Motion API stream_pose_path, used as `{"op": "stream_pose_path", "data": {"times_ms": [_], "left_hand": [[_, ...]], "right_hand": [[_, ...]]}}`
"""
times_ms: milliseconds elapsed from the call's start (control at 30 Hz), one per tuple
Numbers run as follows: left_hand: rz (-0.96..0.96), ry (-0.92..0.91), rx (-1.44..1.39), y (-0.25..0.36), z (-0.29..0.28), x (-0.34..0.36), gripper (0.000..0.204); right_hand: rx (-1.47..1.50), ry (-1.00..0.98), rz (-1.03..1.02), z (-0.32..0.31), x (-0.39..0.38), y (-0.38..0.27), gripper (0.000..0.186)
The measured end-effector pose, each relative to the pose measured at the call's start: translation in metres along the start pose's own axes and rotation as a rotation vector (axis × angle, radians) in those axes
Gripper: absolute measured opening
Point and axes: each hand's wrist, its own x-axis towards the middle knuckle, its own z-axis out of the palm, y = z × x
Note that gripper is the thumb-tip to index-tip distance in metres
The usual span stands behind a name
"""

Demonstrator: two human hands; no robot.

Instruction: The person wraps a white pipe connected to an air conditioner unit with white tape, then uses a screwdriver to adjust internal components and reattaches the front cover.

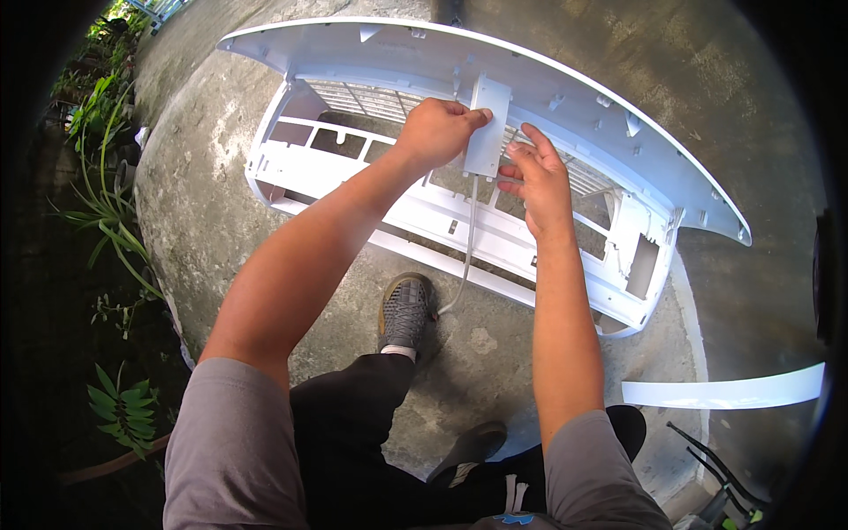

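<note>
A slim white rectangular box (491, 124) with small holes is held up in my left hand (437, 134), thumb on its face and fingers curled at its left edge. From its lower end a pale cable (470, 243) hangs down towards the ground near my shoe. Just right of the box, my right hand (543, 181) has its fingers apart with nothing visible in them. Behind both hands lies the white plastic front frame (353, 183) of a wall air conditioner, its curved front panel (592, 99) swung up along the far side. The box covers part of the frame's grille.
The frame rests on rough concrete (199, 177). A loose curved white strip (724, 389) lies at the right, above some thin black rods (715, 464). Green plants (110, 208) line the left edge. My shoe (406, 309) stands close to the frame's near edge.
</note>
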Motion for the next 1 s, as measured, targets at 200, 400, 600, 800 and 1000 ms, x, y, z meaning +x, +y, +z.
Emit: {"op": "stream_pose_path", "data": {"times_ms": [200,400,600,800,1000], "left_hand": [[0.0,-0.015,0.064,0.009,0.001,-0.006,0.05],[0.019,-0.074,0.206,0.018,0.001,-0.017,0.055],[0.07,-0.059,-0.125,-0.003,-0.009,-0.012,0.063],[-0.121,-0.14,-0.109,-0.028,-0.018,-0.02,0.07],[-0.14,-0.235,-0.075,-0.026,-0.014,-0.024,0.074]], "right_hand": [[-0.231,-0.069,-0.059,0.013,-0.007,-0.01,0.084],[-0.861,0.051,-0.168,0.023,-0.01,-0.021,0.087],[0.668,-0.481,0.111,-0.002,-0.004,-0.005,0.07],[1.118,-0.754,-0.015,-0.014,-0.006,0.027,0.062],[1.131,-0.717,-0.005,-0.01,-0.007,0.03,0.061]]}}
